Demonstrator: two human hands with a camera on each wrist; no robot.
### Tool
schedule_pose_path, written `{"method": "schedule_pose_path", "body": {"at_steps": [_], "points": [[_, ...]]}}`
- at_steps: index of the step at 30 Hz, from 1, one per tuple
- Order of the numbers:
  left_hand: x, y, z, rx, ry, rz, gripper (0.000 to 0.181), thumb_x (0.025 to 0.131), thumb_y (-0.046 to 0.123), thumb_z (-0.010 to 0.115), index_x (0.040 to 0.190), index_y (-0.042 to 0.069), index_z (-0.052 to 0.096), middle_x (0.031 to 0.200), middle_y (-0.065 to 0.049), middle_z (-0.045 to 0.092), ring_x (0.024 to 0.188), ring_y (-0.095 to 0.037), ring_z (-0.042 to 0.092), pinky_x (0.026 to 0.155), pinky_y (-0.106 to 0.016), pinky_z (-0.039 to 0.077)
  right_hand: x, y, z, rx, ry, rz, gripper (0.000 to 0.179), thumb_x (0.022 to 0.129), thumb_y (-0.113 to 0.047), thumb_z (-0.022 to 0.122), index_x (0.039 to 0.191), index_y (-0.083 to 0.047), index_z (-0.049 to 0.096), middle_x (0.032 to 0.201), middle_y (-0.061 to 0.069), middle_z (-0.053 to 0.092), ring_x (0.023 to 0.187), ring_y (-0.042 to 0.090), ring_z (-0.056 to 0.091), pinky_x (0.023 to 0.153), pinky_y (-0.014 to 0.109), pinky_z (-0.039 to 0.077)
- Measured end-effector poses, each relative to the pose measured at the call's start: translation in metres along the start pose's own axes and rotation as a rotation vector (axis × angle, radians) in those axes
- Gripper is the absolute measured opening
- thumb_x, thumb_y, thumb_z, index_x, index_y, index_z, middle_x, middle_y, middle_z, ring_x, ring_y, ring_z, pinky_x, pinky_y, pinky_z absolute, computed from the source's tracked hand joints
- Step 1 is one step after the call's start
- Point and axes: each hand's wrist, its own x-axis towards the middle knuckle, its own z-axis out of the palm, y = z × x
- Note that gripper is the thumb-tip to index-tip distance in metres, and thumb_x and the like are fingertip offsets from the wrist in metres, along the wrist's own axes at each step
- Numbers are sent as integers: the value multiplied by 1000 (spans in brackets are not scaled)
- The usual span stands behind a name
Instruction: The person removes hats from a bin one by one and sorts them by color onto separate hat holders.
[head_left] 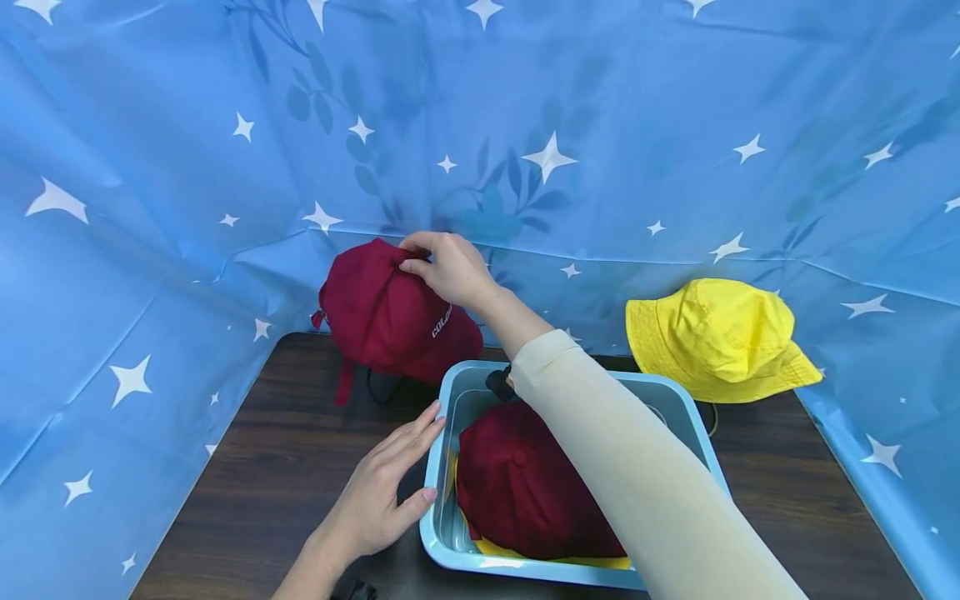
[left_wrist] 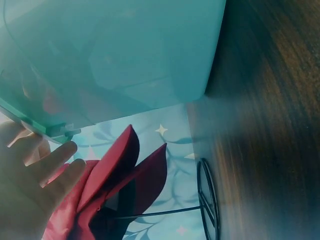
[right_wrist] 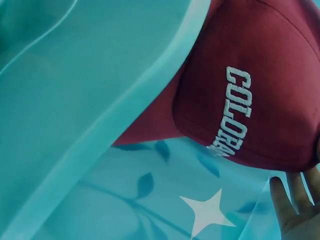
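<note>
My right hand [head_left: 456, 271] pinches the crown of a maroon baseball cap [head_left: 371, 312] at the back left, with thumb and fingertips on its top. White lettering starting "COLORA" [right_wrist: 237, 107] runs across the cap's front. Two stacked maroon brims [left_wrist: 115, 165] show there in the left wrist view, over a black wire stand [left_wrist: 160, 214]. My left hand [head_left: 378, 492] rests with extended fingers against the left side of a light blue plastic bin [head_left: 517, 565]. Inside the bin lies another maroon cap [head_left: 517, 492], above yellow fabric [head_left: 506, 551]; my right forearm hides part of it.
A yellow bucket hat [head_left: 712, 342] sits at the back right, beyond the bin, with a thin wire loop [head_left: 714, 419] below it. Blue star-patterned cloth [head_left: 480, 108] hangs behind and beside the dark wooden table [head_left: 247, 483].
</note>
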Motion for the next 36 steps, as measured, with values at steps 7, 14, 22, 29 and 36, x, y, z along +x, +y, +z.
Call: {"method": "schedule_pose_path", "body": {"at_steps": [7,14,22,29,36], "points": [[1,0,1,-7,-1,-3,68,94,22,61,158,6,46,169,-7,35,146,-25,47,110,-55,47,-1,6,2,24,-41,41,41,101,-32,70,141,-23,69,126,-1,74,118,17,65,97,34,52],[1,-1,0,-11,1,5,67,94,21,61,158,7,46,169,-7,35,146,-25,47,111,-55,46,-5,4,-13,12,-67,24,45,101,-31,70,145,-20,66,129,4,72,118,18,65,94,33,53],[2,-3,-1,-17,-5,-4,67,95,21,60,158,7,45,169,-7,35,147,-25,46,110,-58,45,-16,5,-29,6,-67,5,46,103,-28,68,147,-16,63,135,6,70,120,17,65,95,36,53],[0,-3,-3,-8,-7,-11,68,94,22,61,159,8,45,169,-6,35,148,-24,45,112,-58,44,-32,3,-41,-34,-59,5,47,104,-30,66,149,-17,61,137,2,69,120,18,64,88,36,55],[2,-4,-2,-10,-4,9,67,95,22,61,159,7,45,169,-7,35,147,-26,46,110,-59,45,-53,0,-60,-114,-92,-61,53,101,-32,69,150,-15,59,136,4,70,121,21,64,88,39,55]]}}
